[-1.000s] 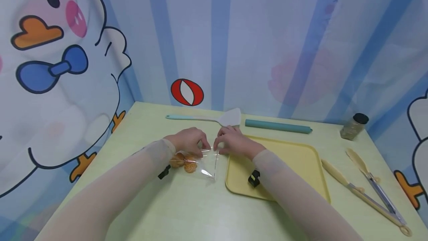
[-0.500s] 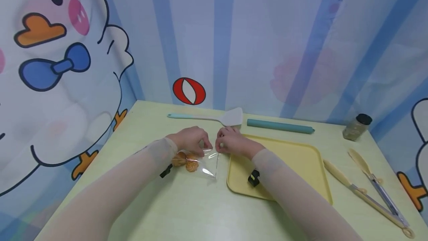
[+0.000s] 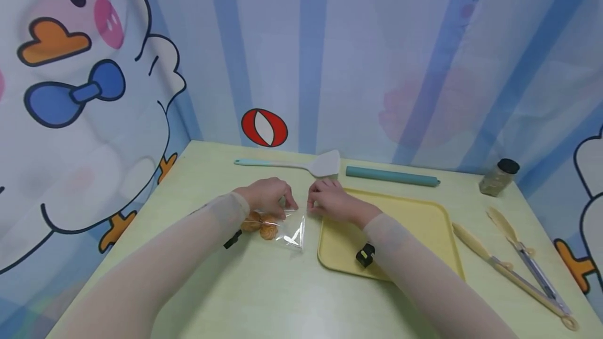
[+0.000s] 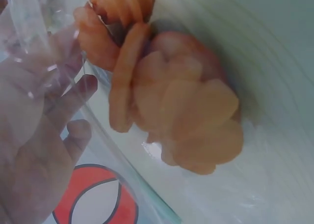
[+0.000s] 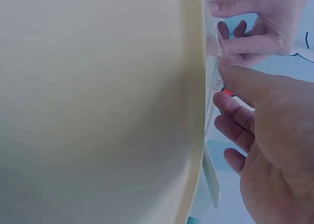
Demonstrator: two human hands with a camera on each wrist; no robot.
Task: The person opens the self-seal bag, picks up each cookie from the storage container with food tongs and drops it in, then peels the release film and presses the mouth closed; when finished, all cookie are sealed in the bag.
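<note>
A clear plastic bag (image 3: pixel 292 230) with several swirled cookies (image 3: pixel 268 230) inside lies on the table, left of the yellow tray (image 3: pixel 395 266). My left hand (image 3: pixel 268 195) pinches its far edge between thumb and fingers; close up, the cookies (image 4: pixel 186 106) fill the left wrist view behind the film. Just right of the bag's corner is my right hand (image 3: pixel 335 203), over the tray's far left corner. Seen from the right wrist, the right hand (image 5: pixel 274 130) has loosely bent fingers with a gap below the thumb, whose tip is close to the bag's edge.
Behind the hands lie a white spatula (image 3: pixel 325 164) with a light blue handle and a teal rod (image 3: pixel 392 176). A black-lidded jar (image 3: pixel 499 178) stands at the back right. Tongs (image 3: pixel 523 271) lie spread right of the tray. A printed curtain (image 3: pixel 353 67) backs the table.
My right hand has drawn slightly to the right, off the bag's corner. The bag's open side has settled a little leftward, while my left hand keeps its pinch in nearly the same place.
</note>
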